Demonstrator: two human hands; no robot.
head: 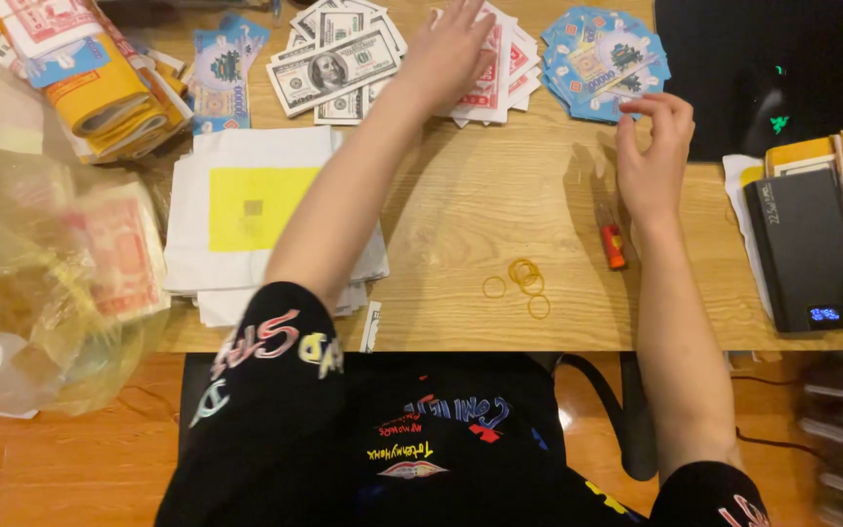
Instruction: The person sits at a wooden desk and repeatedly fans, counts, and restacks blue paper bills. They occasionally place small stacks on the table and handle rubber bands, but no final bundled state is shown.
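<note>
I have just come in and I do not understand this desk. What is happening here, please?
A person sits at a wooden table covered with stacks of paper notes. The left hand rests on a pile of red and white notes, next to grey-green banknote-style sheets. The right hand hovers open just below a fan of blue notes, holding nothing. Loose rubber bands and a small orange tool lie near the table edge.

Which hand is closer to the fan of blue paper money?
The right hand. It hovers just below the blue notes, fingertips by their lower edge. The left hand rests on the red-and-white notes, further left.
</note>
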